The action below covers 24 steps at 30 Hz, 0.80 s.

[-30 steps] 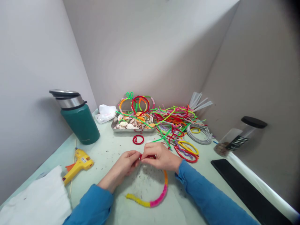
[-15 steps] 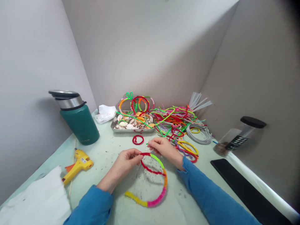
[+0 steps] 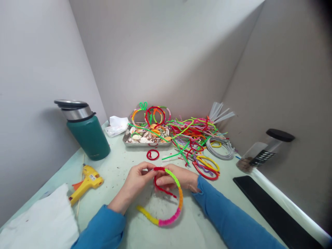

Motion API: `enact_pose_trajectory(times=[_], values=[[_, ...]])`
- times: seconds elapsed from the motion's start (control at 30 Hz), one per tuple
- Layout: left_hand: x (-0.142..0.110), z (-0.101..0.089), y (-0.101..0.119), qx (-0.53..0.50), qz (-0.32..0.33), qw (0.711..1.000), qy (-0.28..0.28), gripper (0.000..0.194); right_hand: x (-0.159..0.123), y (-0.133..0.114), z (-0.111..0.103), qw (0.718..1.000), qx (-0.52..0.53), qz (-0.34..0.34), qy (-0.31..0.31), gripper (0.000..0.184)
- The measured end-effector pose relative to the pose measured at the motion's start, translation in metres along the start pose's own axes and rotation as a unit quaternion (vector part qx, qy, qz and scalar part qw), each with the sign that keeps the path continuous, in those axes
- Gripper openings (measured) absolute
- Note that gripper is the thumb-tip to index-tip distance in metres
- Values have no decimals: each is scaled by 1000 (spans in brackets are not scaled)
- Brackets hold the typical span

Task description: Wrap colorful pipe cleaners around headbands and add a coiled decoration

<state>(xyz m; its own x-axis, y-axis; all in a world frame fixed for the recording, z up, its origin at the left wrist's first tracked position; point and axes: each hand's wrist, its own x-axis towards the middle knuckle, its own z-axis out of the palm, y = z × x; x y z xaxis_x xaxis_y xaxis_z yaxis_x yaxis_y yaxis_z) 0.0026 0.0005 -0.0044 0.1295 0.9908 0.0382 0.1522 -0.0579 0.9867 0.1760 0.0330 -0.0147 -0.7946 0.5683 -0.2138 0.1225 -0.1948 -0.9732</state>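
Note:
An open curve of wire wrapped in pipe cleaner (image 3: 181, 199), in red, lime, orange, pink and yellow bands, is held upright above the table. My left hand (image 3: 138, 176) pinches its red end between thumb and fingers. From that end a loose red pipe cleaner tail (image 3: 166, 191) hangs down inside the curve. Behind the lime band, my right hand (image 3: 176, 177) has its fingers curled, with the thumb against the upper part of the red tail; its other fingertips are partly hidden. A red pipe cleaner coil (image 3: 153, 155) lies just beyond my hands.
A metal tray (image 3: 147, 144) of shells stands at the back, with finished-looking rings (image 3: 155, 116) behind. Right of it are a pipe cleaner pile (image 3: 193, 128), red-handled scissors (image 3: 207, 175) and grey wire (image 3: 220, 153). Leftward are a green bottle (image 3: 88, 138), yellow glue gun (image 3: 86, 183) and white cloth (image 3: 41, 221).
My right hand has moved left and toward me, from beside the green pipe cleaner to the red end. The red tail's tip has dropped, and the curve has shifted slightly left.

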Motion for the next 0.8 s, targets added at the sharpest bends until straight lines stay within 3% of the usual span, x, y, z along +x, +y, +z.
enact_pose_trajectory(times=[0.1, 0.37, 0.5, 0.57, 0.7, 0.8], values=[[0, 0, 0, 15, 5, 1000, 6, 21, -1, -1, 0, 999, -24, -17, -18, 29], [3, -1, -1, 21, 8, 999, 27, 18, -5, -4, -8, 997, -71, -20, 19, 33], [2, -1, -3, 28, 7, 999, 22, 18, -6, -7, -4, 995, -82, 9, -60, 29], [2, -1, -4, 35, 4, 999, 25, 19, -7, -8, -5, 992, -105, 14, -66, 28], [3, -2, -4, 51, -8, 998, 38, 21, -8, -6, -15, 987, -156, 4, 20, 28], [2, -3, -2, 71, 18, 997, 12, 21, -3, -2, -23, 961, -241, -22, 131, 22]])
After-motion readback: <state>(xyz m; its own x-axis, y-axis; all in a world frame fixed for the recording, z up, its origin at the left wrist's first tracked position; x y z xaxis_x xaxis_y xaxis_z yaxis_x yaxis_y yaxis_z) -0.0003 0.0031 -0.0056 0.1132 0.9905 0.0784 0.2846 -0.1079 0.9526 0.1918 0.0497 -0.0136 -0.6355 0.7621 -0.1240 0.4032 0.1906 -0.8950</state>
